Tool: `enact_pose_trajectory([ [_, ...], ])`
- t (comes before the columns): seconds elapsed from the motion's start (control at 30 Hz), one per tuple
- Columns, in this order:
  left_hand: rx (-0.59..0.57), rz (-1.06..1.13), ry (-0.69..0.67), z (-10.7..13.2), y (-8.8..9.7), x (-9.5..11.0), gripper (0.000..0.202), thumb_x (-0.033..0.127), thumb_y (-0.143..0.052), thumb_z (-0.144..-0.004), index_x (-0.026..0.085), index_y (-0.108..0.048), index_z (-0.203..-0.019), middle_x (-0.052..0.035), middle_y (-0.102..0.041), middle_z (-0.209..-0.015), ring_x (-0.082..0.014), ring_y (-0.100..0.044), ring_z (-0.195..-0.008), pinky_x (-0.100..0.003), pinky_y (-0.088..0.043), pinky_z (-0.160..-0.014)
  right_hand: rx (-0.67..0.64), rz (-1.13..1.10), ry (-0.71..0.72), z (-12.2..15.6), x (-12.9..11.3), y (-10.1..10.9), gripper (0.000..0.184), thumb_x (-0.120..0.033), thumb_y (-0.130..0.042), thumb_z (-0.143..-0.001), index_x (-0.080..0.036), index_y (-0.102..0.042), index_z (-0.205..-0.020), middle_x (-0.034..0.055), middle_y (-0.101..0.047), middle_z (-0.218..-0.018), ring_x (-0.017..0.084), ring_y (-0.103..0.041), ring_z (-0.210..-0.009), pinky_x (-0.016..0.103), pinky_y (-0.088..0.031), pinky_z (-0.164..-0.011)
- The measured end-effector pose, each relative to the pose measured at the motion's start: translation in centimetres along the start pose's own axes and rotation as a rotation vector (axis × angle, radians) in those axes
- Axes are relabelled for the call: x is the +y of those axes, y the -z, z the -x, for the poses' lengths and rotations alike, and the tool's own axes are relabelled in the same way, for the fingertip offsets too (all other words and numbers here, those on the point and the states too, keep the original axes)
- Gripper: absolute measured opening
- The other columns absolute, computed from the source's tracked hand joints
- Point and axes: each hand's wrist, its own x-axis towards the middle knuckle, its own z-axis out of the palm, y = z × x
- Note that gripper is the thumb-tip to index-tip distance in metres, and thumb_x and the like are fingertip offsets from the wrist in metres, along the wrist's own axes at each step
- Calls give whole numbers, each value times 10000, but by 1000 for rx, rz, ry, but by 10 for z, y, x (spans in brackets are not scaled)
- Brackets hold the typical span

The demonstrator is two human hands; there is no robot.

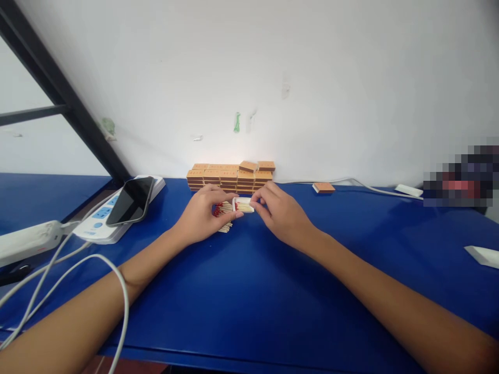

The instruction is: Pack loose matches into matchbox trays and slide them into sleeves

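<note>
A small white matchbox tray (244, 200) with red-tipped matches (244, 206) lying in it is held up just above the table. My left hand (203, 214) grips its left end between thumb and fingers. At the right end, the thumb and forefinger of my right hand (277, 212) are pinched together against the tray; whether a match is between them is too small to tell. Beneath and beside my left hand lies a pile of loose matches (224, 209), partly hidden by it. Stacked orange matchboxes (230, 175) stand behind both hands, against the wall.
One orange matchbox (324, 187) lies apart on the right of the blue table (249, 301). On the left, a black phone (131, 201) rests on a white power strip (102, 228), and a white cable (123, 301) loops over my left forearm. White pieces lie at the far right.
</note>
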Motion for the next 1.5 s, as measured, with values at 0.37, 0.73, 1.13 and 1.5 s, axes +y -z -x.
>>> enact_pose_trajectory([
  [0.37,219,-129,147,-2,4,-10,247,455,-826,-947,291,-849,-1131,-64,-843,-1031,-316,-740,-1021,-501,-608,-909,13,-42,-71,1,-16,-25,96,-220,-639,-1026,-197,-678,-941,36,-648,-943,178,-595,-815,319,-424,-747],
  [0.73,234,-145,140,-2,3,-9,235,432,-816,-952,279,-844,-1130,-55,-846,-1016,-310,-743,-1012,-495,-608,-900,-162,-201,96,6,-37,-40,69,-146,-704,-979,-197,-671,-946,9,-626,-946,138,-532,-748,290,-408,-709],
  [1.13,204,-159,160,0,2,-12,290,446,-815,-951,265,-839,-1176,-67,-843,-1063,-318,-727,-1048,-504,-608,-918,-259,-83,108,7,-39,-41,104,-184,-634,-1062,-184,-671,-965,36,-641,-986,165,-591,-834,315,-455,-779],
  [1.5,178,-189,134,1,0,-15,303,474,-820,-949,265,-835,-1169,-80,-839,-1072,-325,-728,-1043,-500,-611,-892,-348,40,153,6,-43,-32,121,-198,-594,-1087,-171,-658,-988,78,-666,-1038,205,-633,-904,349,-504,-813],
])
